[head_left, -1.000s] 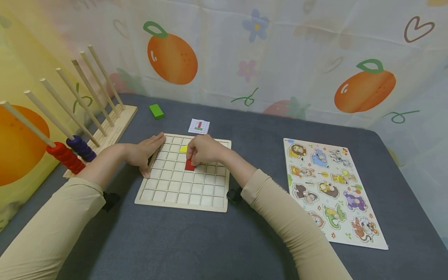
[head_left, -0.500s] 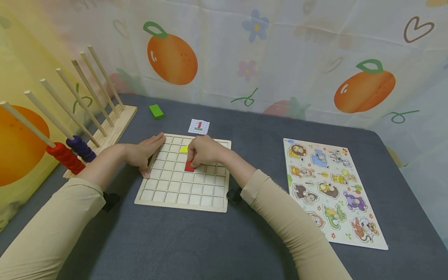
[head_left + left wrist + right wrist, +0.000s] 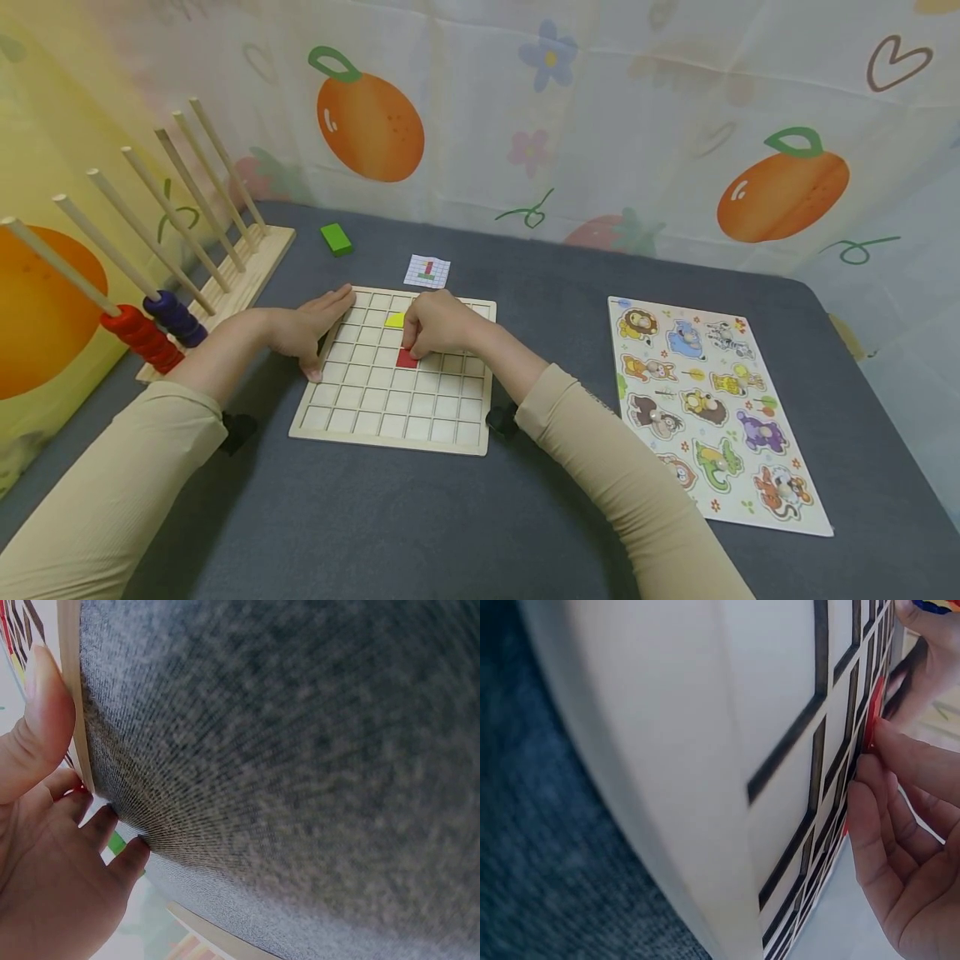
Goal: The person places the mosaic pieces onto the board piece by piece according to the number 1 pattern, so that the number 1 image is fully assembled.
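A pale wooden grid board [image 3: 375,421] lies on the dark table. My left hand [image 3: 303,329] rests along its left edge, fingers extended toward the far corner and thumb nearer me. In the left wrist view the left thumb [image 3: 49,712] touches the board's rim. My right hand [image 3: 442,323] is over the grid, its curled fingers and thumb pinching a red tile [image 3: 407,359] at the grid's surface. Part of the red tile [image 3: 873,712] shows by the thumb in the right wrist view; the fingers hide the rest. A yellow tile [image 3: 393,319] lies on the grid just behind it.
A small pattern card [image 3: 427,272] lies behind the board, and a green block [image 3: 336,239] farther left. On the left stands a wooden peg rack [image 3: 258,267] with red rings [image 3: 142,337] and blue rings [image 3: 174,318]. An animal puzzle board [image 3: 720,417] lies right. A printed curtain [image 3: 480,100] hangs behind.
The red tile sits slightly flatter on the grid than a second ago, and my right fingers have shifted a little with it. My left hand and the board stay put.
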Demonstrator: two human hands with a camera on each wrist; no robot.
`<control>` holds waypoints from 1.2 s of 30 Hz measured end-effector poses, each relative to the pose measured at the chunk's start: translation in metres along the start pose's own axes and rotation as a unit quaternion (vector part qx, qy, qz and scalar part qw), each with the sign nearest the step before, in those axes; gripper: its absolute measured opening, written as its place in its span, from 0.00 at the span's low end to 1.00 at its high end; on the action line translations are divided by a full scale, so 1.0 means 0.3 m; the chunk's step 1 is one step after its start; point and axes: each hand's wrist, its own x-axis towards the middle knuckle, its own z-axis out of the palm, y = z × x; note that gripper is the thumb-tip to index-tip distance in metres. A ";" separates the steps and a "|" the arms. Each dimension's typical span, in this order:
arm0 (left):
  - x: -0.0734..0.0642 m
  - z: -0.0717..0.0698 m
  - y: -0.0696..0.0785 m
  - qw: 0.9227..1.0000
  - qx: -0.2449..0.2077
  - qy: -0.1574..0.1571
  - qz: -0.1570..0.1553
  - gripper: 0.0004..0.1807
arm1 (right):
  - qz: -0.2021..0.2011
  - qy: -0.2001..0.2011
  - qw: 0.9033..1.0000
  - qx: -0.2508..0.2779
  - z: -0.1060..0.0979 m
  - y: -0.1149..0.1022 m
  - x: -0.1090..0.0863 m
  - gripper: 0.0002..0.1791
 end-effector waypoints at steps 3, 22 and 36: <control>0.000 -0.001 0.000 1.000 0.001 0.000 0.000 0.74 | -0.002 0.000 1.000 0.005 0.000 0.001 -0.002 0.05; 0.002 0.001 0.001 1.000 0.007 0.000 0.003 0.74 | 0.007 0.008 0.997 0.072 -0.087 0.058 -0.063 0.03; 0.000 -0.001 0.006 1.000 0.006 -0.004 0.003 0.73 | 0.040 0.014 0.996 0.082 -0.158 0.153 -0.138 0.02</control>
